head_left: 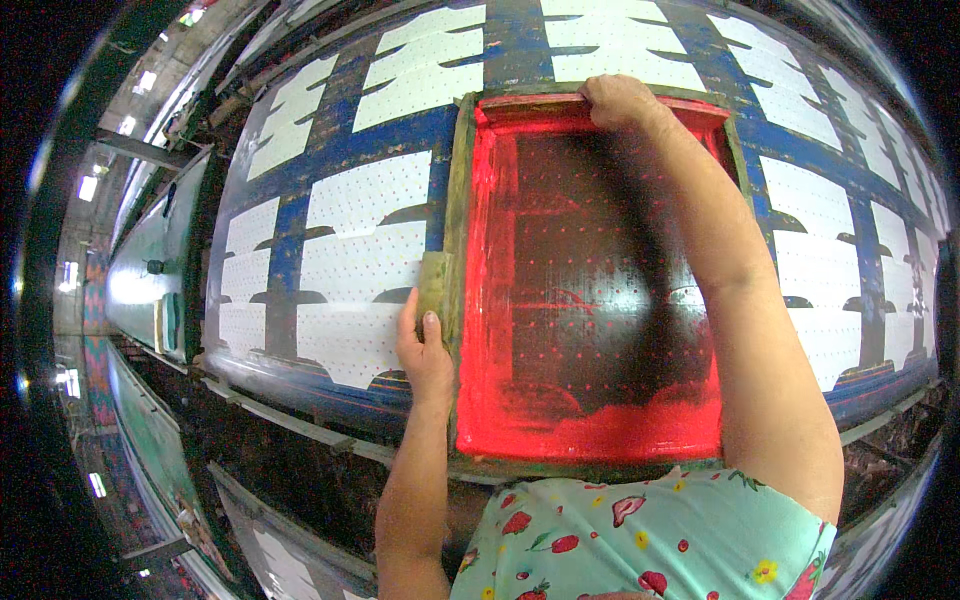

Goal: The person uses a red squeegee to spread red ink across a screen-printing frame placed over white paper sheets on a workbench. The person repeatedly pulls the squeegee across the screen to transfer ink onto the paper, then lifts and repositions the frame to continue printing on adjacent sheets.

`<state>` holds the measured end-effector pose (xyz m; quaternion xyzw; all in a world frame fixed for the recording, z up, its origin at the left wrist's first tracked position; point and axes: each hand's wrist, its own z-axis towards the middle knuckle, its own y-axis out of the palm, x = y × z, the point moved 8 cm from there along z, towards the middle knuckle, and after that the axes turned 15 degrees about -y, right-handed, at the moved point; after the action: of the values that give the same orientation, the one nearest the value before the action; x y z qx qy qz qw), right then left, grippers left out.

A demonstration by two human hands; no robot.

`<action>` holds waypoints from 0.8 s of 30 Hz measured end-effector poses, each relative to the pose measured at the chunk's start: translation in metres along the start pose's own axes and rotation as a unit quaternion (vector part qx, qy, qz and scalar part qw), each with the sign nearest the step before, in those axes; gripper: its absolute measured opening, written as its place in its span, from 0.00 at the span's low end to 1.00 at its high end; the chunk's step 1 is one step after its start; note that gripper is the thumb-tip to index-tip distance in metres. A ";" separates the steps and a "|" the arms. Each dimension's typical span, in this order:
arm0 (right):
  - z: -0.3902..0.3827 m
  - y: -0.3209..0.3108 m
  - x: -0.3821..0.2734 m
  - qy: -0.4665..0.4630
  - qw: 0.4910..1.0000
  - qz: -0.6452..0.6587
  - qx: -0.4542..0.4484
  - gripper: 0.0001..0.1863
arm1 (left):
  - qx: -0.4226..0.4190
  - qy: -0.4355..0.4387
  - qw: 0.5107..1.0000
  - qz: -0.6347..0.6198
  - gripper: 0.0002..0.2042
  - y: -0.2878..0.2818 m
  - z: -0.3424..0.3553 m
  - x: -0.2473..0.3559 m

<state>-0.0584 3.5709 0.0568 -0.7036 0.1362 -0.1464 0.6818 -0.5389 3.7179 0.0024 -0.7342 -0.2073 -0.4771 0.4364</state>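
A wooden-edged printing screen (pixel 461 190) lies over the printing table, its dark mesh smeared with wet red ink (pixel 600 430), thickest along the near end and up the left side. My right hand (pixel 618 100) reaches across the mesh, closed over the far rail of the screen. At the left rail, my left hand (pixel 426 350) grips a short wooden block (pixel 436 283) on the screen's side, thumb on top. My right forearm hides part of the right rail, and its dark shadow falls over the mesh.
Beneath and around the screen, white dotted cut-out pieces (pixel 365 255) lie in rows on the long blue-stained table (pixel 400 130). More white pieces (pixel 815 270) lie to the right. Another green-sided table (pixel 150 270) stands at left, past a dark gap. The table's near edge runs by my body.
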 end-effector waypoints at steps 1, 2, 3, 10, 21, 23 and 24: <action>-0.004 -0.002 -0.005 -0.002 1.000 0.006 -0.015 0.16 | -0.004 -0.002 1.000 -0.012 0.23 0.000 0.000 -0.001; -0.009 -0.003 -0.011 -0.001 1.000 0.013 -0.024 0.16 | -0.009 -0.003 1.000 -0.026 0.23 0.001 0.000 -0.003; -0.017 -0.003 -0.020 0.000 0.999 0.018 -0.029 0.16 | -0.007 -0.002 1.000 -0.022 0.23 0.001 0.000 -0.004; -0.109 0.001 -0.112 -0.004 0.998 0.035 -0.048 0.14 | -0.010 0.028 0.999 -0.013 0.23 0.001 0.004 -0.003; -0.297 -0.005 -0.314 0.001 0.996 0.070 -0.048 0.15 | -0.002 0.044 0.998 -0.047 0.30 -0.001 0.001 -0.006; -0.328 -0.008 -0.346 0.001 0.996 0.076 -0.055 0.17 | -0.010 0.028 0.998 -0.054 0.34 0.001 0.003 -0.011; -0.339 -0.010 -0.360 0.001 0.996 0.077 -0.045 0.18 | -0.004 0.035 0.998 -0.043 0.35 0.002 0.003 -0.012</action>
<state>-0.5228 3.4006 0.0686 -0.7208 0.1970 -0.0885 0.6587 -0.5416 3.7211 -0.0097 -0.7092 -0.2212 -0.5218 0.4193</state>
